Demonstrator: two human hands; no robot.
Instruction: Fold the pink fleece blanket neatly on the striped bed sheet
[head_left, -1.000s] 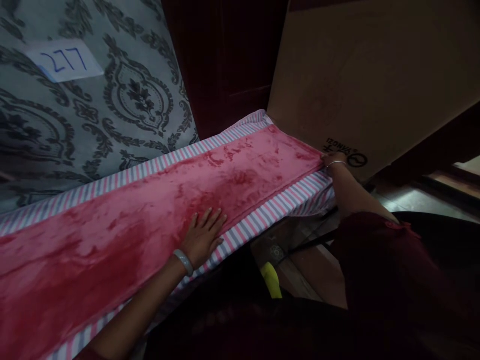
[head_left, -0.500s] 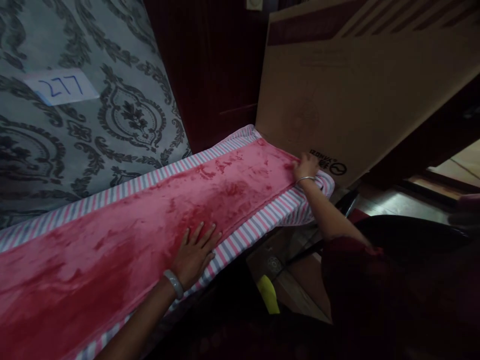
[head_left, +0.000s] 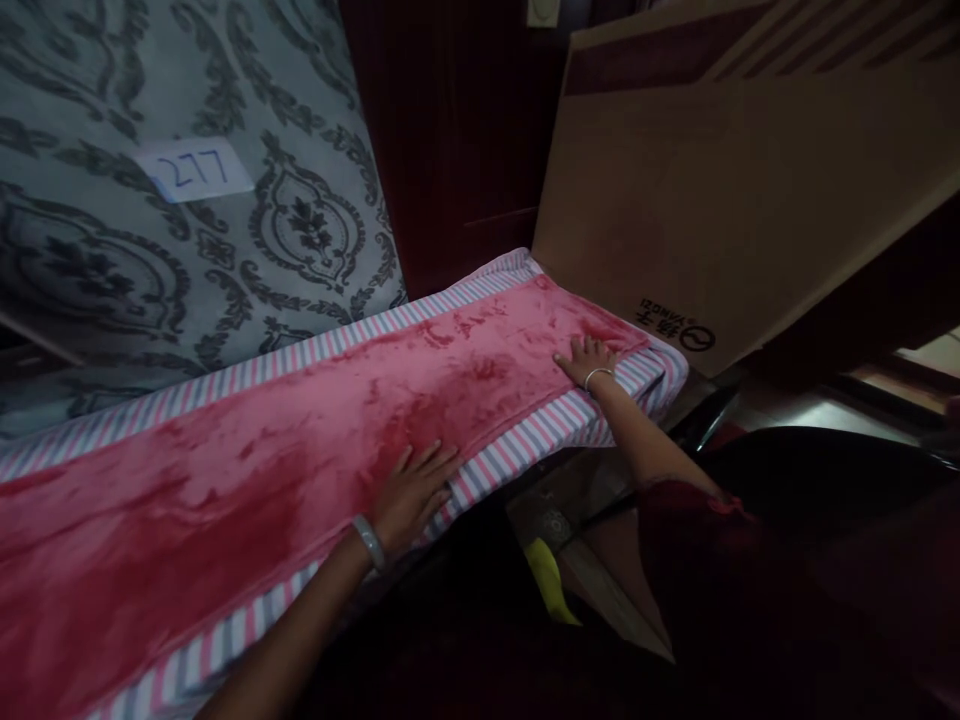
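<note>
A long red plush cloth [head_left: 330,430] lies over a striped pink, grey and white fabric cover [head_left: 495,455], which shows along both long sides. My left hand [head_left: 412,490] rests flat on the near edge of the red cloth, fingers spread, a pale bangle at the wrist. Further along toward the far end, my right hand [head_left: 589,362] lies on the red cloth near its right edge with the fingers apart. A thin silver bangle circles that wrist. Neither hand grips anything. The red pile shows darker and lighter brushed patches.
A wall with patterned grey covering [head_left: 307,220] bears a paper marked 277 [head_left: 195,170]. Behind the far end stand a dark red wooden panel [head_left: 450,130] and a large cardboard box [head_left: 675,190]. Below the near edge are a yellow object [head_left: 549,580] and a dark curved seat-like shape [head_left: 825,480].
My right hand has moved back from the far right corner onto the red cloth, nearer to me. The left hand stays flat in about the same place. The view has shifted slightly left.
</note>
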